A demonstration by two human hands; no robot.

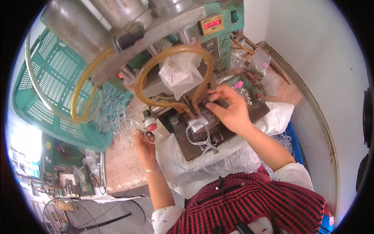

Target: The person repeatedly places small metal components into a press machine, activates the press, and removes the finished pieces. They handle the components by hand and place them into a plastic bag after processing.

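Observation:
A clear plastic piece with joined loops (209, 142) lies over the metal die of the press (198, 126), its lower loop hanging past the front edge. My right hand (232, 111) is at the right side of the die, thumb and forefinger brought close together; whatever is between them is too small to make out. My left hand (145, 147) is low on the left, beside a red push button (151, 125) and a tangle of clear plastic loops (124, 134). Its fingers are curled, and what they hold is unclear.
Yellowish hoses (141, 80) loop in front of the press head. A green basket (58, 121) holding many clear loops stands left. Small metal parts (244, 94) lie on the right of the press bed. More clear pieces (241, 159) rest on white sheeting near my lap.

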